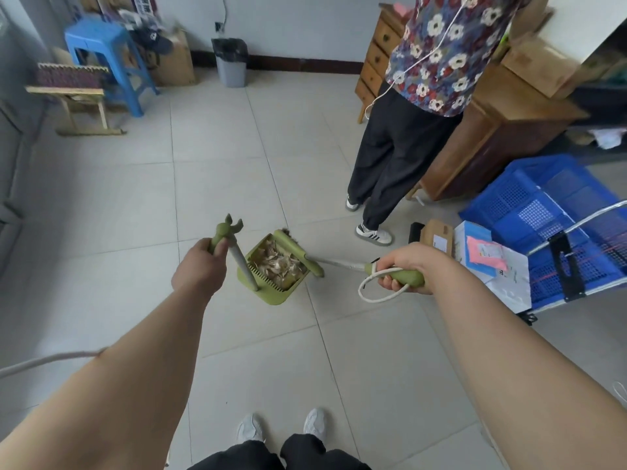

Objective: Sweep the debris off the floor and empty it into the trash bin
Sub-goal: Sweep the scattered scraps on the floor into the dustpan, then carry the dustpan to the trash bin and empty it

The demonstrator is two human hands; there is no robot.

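Shoes (283, 425) planted, left hand (200, 266) clenches the dustpan (271, 269) handle, right hand (403, 266) grips the broom (298, 254). Debris (278, 262) fills the pan; tipped, it could spill before the far bin (231, 62), or snag the bystander (407, 130).

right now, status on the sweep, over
Left hand shut on dustpan handle, right hand on broom handle. Debris in dustpan, not yet dumped. Trash bin by far wall; a person stands right of path.
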